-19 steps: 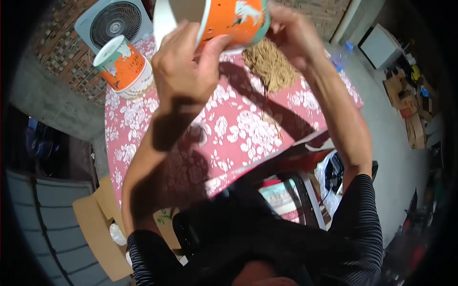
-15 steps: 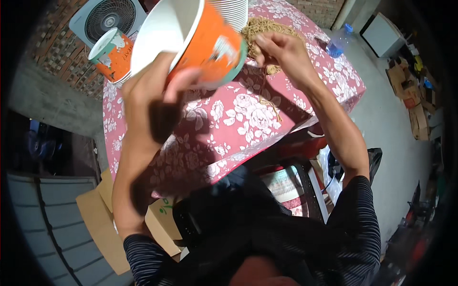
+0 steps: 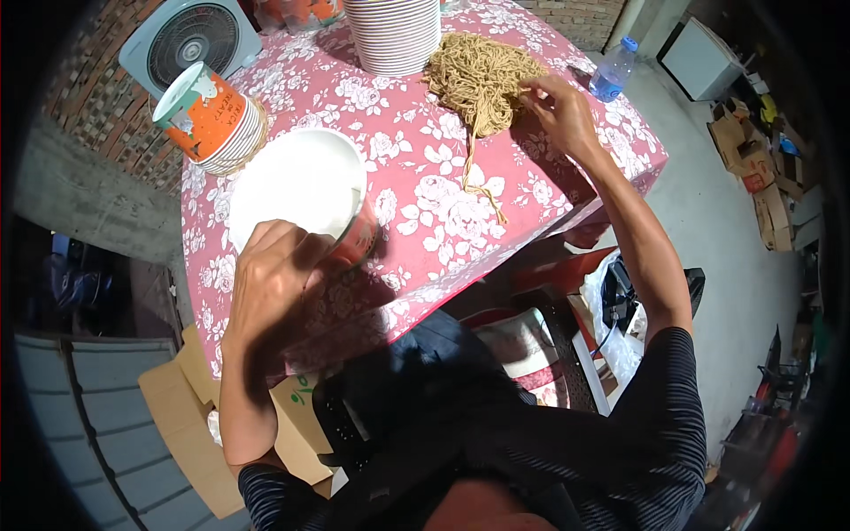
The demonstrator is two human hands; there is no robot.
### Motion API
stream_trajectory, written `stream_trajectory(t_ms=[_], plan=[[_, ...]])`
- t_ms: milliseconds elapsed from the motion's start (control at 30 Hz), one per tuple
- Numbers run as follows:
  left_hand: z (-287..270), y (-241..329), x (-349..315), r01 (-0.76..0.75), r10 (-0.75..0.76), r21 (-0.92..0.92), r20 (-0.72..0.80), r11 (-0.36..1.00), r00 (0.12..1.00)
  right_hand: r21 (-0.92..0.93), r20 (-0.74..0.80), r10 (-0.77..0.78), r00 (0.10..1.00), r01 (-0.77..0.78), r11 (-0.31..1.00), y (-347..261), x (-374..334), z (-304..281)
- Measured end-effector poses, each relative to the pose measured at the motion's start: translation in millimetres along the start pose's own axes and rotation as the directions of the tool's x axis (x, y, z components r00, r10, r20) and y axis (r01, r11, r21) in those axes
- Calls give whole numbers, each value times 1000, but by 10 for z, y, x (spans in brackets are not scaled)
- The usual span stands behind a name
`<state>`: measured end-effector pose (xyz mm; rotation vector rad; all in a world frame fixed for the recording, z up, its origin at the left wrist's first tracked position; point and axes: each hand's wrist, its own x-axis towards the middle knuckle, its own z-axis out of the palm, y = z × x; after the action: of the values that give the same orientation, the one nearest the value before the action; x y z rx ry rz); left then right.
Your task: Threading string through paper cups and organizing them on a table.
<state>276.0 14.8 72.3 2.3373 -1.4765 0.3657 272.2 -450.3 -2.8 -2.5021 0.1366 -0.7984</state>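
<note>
In my left hand [image 3: 276,276] is the near rim of a paper bucket [image 3: 297,181], its white inside facing up and its orange side in shadow. The bucket is low over the tablecloth, and I cannot tell whether its base touches it. My right hand [image 3: 563,113] has its fingers bent together at the right edge of a tangled pile of tan cord [image 3: 482,75], apparently pinching some of it. A few loose strands [image 3: 482,190] trail from the pile toward the near edge of the table.
A tall stack of white-rimmed buckets [image 3: 394,35] stands at the back, and a shorter orange stack [image 3: 212,119] leans at the left beside a fan [image 3: 190,44]. A water bottle [image 3: 613,71] is at the right. The flowered tablecloth [image 3: 434,257] hangs over the near edge; an open carton [image 3: 181,411] sits below left.
My left hand has lowered the bucket from a raised, tilted position toward the table, turning its opening upward. My right hand has moved right along the cord pile and slightly nearer me.
</note>
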Motion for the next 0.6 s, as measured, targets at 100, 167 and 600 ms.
stream_trajectory(t_ms=[100,167,600], plan=[[-13,-37,20,-65,65,1,-52,998,997,-281,-51,-247,968,224,933,30,203,77],[5,-17,49,-53,51,-36,-56,998,997,-324,-34,-271,962,246,914,78,305,119],[4,87,41,43,-45,-33,-64,999,997,14,52,-216,975,215,976,-186,-101,-177]])
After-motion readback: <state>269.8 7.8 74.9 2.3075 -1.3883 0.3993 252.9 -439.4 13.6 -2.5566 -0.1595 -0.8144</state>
